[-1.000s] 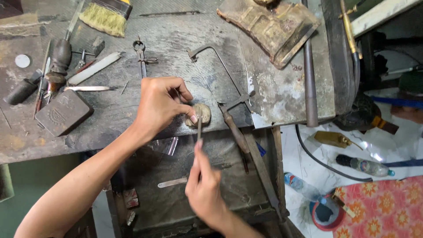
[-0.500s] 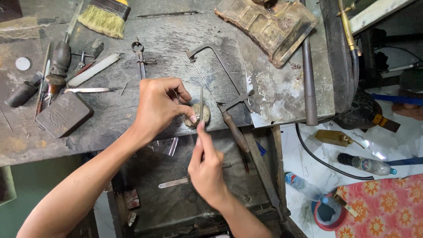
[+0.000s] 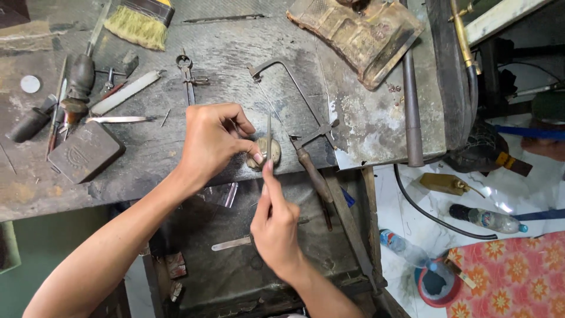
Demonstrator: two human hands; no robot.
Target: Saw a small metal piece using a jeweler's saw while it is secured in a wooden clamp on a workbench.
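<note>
Your left hand (image 3: 212,141) pinches a small round metal piece (image 3: 272,152) against the front edge of the desk (image 3: 176,159), so it does not slip. Your right hand (image 3: 276,227) is closed around a thin file (image 3: 269,132), which stands up against the piece. A small saw (image 3: 294,112) lies just beside the piece, close to reach. A brush (image 3: 138,23) and other tools (image 3: 76,94) lie farther back, out of the way.
</note>
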